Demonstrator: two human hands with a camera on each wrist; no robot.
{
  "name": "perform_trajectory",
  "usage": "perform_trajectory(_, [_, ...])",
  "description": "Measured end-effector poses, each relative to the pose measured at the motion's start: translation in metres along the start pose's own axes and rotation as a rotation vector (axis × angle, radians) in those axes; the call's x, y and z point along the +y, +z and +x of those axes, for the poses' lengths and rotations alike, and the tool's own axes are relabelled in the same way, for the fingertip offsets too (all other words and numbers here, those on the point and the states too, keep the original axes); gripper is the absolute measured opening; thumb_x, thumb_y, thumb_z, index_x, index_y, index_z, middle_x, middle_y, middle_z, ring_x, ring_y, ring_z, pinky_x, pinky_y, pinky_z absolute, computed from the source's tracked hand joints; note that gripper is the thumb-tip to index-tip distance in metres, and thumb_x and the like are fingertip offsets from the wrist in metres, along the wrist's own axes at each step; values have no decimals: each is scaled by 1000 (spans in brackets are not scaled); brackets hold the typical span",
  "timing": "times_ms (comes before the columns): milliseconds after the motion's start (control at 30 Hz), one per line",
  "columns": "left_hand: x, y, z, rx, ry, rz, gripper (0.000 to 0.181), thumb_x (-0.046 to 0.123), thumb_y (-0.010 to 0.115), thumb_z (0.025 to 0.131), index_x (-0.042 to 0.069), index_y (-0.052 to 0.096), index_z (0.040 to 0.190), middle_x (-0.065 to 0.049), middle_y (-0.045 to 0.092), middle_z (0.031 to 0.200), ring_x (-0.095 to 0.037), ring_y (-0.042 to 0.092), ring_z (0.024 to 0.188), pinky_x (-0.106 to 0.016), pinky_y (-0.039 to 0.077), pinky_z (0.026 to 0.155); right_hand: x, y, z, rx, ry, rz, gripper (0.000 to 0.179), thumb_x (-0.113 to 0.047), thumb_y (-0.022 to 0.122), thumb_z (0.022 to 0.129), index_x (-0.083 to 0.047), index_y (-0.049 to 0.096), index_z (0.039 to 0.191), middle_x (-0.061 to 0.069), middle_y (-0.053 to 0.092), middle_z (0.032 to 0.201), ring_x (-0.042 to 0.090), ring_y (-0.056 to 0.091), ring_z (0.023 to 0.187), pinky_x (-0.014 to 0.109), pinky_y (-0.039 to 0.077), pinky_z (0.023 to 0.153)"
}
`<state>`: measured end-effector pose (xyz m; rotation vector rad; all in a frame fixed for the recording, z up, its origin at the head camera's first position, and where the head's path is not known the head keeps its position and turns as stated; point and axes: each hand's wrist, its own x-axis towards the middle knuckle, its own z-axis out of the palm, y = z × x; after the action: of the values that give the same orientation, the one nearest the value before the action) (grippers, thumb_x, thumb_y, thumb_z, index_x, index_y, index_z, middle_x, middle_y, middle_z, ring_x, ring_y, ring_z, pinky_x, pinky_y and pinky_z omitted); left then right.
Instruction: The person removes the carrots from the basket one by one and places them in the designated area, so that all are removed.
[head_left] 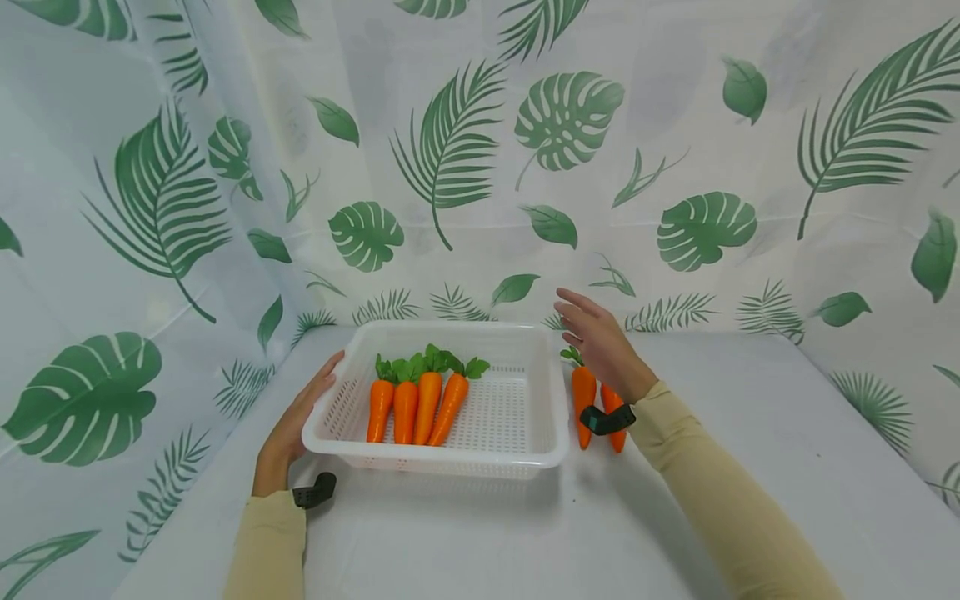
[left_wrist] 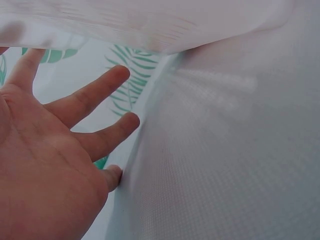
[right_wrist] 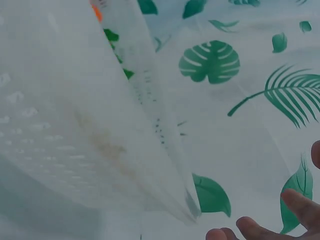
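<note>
White basket holds 4 carrots; 2 loose carrots beside it, room beyond toward the bench's right edge; left hand, right hand apart, unclenched.

Extending left forearm from lower left, with left hand spread-fingered left of centre; angling right forearm from lower right, with right hand loosely outstretched right of centre.

"What fills the right wrist view's left side?"
"A slotted white basket, green leaves and an orange sliver beyond its rim."
"And the right hand?"
"Lower right, apart from the basket, before leaf-printed sheeting."
</note>
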<state>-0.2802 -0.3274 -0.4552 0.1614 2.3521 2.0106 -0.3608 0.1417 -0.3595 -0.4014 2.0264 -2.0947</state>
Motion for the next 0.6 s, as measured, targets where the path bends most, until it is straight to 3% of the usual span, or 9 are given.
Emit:
perform_trajectory(300, [-1, 1, 1, -5, 3, -15, 65, 50, 37, 115, 34, 14, 174, -9, 20, 177, -39, 36, 145, -56, 44, 113, -4, 17, 6, -9, 1, 47, 64, -31, 48, 116, -10, 23, 172, 13, 14, 178, 39, 18, 160, 48, 18, 129])
perform_trajectory(600, [0, 0, 1, -9, 2, -13, 65, 51, 37, 115, 34, 13, 174, -9, 19, 177, -40, 35, 146, -56, 44, 112, -2, 32, 10, -33, 19, 87, 64, -27, 52, 115, -6, 28, 170, 18, 25, 173, 42, 29, 156, 47, 24, 127])
